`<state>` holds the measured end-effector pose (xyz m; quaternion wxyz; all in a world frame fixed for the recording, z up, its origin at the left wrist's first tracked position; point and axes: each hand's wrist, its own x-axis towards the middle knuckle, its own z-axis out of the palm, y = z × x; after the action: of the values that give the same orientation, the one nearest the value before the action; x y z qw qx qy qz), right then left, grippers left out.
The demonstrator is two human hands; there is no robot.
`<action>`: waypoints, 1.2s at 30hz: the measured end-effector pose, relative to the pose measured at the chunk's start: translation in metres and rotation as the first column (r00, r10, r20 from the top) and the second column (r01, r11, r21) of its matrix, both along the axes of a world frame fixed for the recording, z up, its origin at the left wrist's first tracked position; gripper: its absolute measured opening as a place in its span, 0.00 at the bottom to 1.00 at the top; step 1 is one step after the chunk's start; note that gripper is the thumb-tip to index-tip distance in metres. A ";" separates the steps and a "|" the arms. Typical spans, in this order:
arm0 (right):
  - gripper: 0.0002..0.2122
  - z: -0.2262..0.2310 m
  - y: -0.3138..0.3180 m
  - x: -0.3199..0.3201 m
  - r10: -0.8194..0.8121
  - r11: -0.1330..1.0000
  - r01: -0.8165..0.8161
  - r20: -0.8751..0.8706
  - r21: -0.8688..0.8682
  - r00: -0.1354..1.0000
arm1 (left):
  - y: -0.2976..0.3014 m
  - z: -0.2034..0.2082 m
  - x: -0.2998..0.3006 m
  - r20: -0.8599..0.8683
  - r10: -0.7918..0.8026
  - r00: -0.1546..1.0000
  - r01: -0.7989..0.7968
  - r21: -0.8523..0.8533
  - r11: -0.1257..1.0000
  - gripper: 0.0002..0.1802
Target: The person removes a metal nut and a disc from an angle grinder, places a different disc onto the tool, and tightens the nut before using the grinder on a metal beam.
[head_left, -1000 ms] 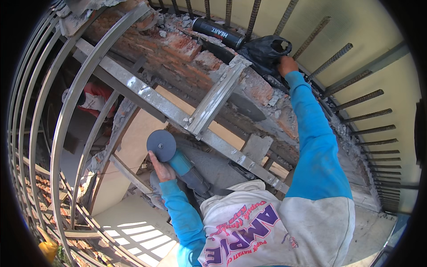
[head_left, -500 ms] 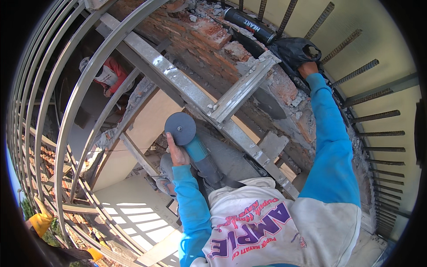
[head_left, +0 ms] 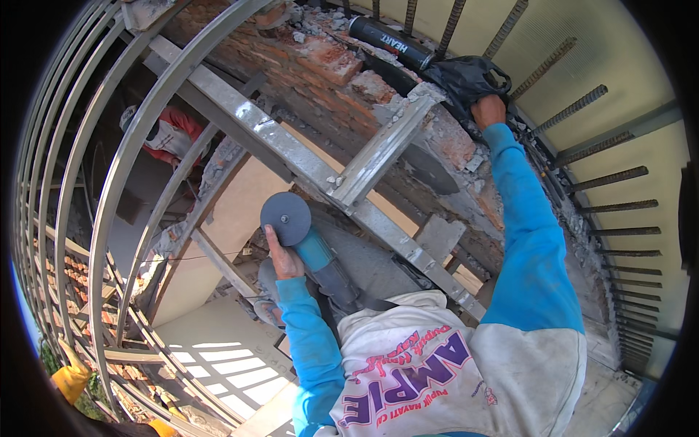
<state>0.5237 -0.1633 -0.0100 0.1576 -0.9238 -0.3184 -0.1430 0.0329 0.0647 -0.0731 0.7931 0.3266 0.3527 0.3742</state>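
Note:
My left hand (head_left: 286, 261) is closed around the head of a teal and dark angle grinder (head_left: 318, 253), one finger stretched up beside its grey disc (head_left: 285, 218). The grinder lies against my lap, disc end away from me. Out at the far right my right arm is stretched to the wall top, where my right hand (head_left: 488, 112) grips a black plastic bag (head_left: 466, 76); its fingertips are partly hidden by the plastic. A black cylindrical can (head_left: 391, 43) lies just left of the bag.
Metal beams (head_left: 280, 142) cross in front of me beside a broken brick wall (head_left: 331, 62). Rebar rods (head_left: 547, 67) stick out along the right. Curved metal bars (head_left: 138, 138) fill the left; beyond them another person (head_left: 173, 135) is crouched below. Yellow glove-like shapes (head_left: 70, 379) show lower left.
The view has shifted slightly, moving the scene left. My right hand shows more clearly at the bag, and the bag's opening has changed shape. My left hand stays on the grinder.

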 end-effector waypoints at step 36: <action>0.23 -0.014 0.038 0.094 0.114 0.964 -0.132 -0.090 -0.229 0.989 | -0.001 0.016 -0.004 0.028 0.019 0.999 -0.018 -0.041 0.999 0.32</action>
<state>0.6180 -0.1256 -0.0245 0.0680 -0.9192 -0.3834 -0.0591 0.0291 0.0636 -0.0572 0.8010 0.3017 0.3520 0.3788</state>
